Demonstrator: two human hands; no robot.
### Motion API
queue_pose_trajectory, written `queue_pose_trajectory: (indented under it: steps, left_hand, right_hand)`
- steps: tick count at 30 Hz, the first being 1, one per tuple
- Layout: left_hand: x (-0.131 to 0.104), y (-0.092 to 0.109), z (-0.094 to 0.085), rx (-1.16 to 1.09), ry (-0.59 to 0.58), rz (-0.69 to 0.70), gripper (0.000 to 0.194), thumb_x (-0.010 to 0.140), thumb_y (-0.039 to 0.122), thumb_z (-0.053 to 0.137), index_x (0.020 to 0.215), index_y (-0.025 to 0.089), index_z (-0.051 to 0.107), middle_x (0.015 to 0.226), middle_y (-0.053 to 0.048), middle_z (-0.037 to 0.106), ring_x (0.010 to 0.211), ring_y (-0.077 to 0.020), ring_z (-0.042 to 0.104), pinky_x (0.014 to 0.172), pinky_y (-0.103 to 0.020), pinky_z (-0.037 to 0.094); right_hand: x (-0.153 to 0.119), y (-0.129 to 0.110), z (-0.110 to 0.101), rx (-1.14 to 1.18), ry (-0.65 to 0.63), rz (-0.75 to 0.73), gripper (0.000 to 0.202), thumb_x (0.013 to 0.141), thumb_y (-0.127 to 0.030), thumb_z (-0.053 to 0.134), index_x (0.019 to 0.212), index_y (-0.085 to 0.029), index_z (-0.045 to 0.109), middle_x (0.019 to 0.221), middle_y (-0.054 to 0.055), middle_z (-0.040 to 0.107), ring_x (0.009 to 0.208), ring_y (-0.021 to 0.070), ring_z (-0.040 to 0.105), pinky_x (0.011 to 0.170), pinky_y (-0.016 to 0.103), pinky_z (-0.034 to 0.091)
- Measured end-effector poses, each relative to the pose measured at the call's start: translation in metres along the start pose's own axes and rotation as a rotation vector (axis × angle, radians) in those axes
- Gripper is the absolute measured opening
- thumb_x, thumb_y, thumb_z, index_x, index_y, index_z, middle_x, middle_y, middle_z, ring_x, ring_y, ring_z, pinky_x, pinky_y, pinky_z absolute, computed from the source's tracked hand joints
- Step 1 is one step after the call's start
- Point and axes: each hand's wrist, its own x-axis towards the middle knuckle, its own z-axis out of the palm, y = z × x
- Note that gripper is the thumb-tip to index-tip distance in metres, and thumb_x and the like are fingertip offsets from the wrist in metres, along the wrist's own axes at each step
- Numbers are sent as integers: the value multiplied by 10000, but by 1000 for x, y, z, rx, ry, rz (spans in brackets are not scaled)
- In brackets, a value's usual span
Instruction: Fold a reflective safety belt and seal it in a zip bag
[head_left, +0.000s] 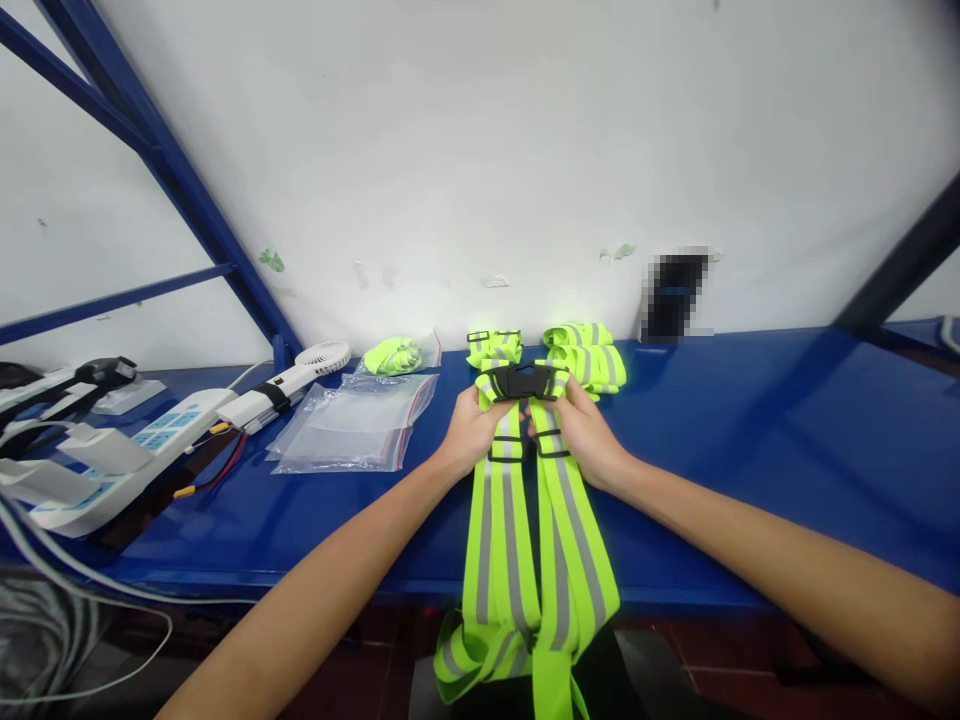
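Observation:
A neon-yellow reflective strap harness [517,560] with grey stripes hangs over the front edge of the blue bench [750,450]. My left hand [471,428] grips its left strap just below the black plastic buckle [523,381]. My right hand [585,432] grips the right strap on the other side of the buckle. The buckle halves look joined between my hands. Behind them lie folded harnesses of the same kind [581,352] and another one [495,346].
Clear zip bags [352,425] lie left of my hands, with a bagged folded harness [397,355] behind. A white handheld fan [322,357] and a white device with cables [120,450] sit at the far left. Blue frame struts [172,170] rise along the wall.

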Motion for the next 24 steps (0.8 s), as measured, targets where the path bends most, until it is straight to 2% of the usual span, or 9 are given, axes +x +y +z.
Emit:
queue_pose_trajectory:
  steps: [4,9,13,18,24]
  left_hand:
    - [0,0,1,29,-3,40,258,664,256,782,871,131,692,808,-37,735,691,-171,663,690,-278,529]
    - [1,1,1,60,-13,69,205,667,231,766,818,134,669,787,-35,718,676,-160,644,673,-264,513]
    - [0,1,3,40,-52,59,177,693,220,729,827,138,648,745,-29,696,646,-155,635,641,-261,503]
    - [-3,3,5,-32,-107,18,211,718,254,710,874,166,597,662,4,644,575,-167,630,599,-287,508]
    - [-3,3,4,4,-59,55,260,709,213,695,947,167,600,822,-21,678,752,-174,646,725,-280,508]
  right_hand:
    - [-3,-7,3,62,-19,112,267,752,-273,595,1017,-250,617,950,3,724,915,239,655,791,345,516]
    - [-3,-11,4,142,-27,158,170,688,-247,658,853,-209,640,776,15,728,719,226,662,672,329,508]
    - [-3,-13,3,166,-91,216,170,672,-330,722,749,-192,660,660,29,710,587,221,637,544,317,470]
    - [-3,-11,2,165,-144,171,202,715,-386,714,740,-190,674,703,39,731,633,217,652,523,291,462]
    - [-2,-6,2,122,-105,132,188,745,-385,684,791,-203,683,688,34,727,648,228,664,528,302,475]
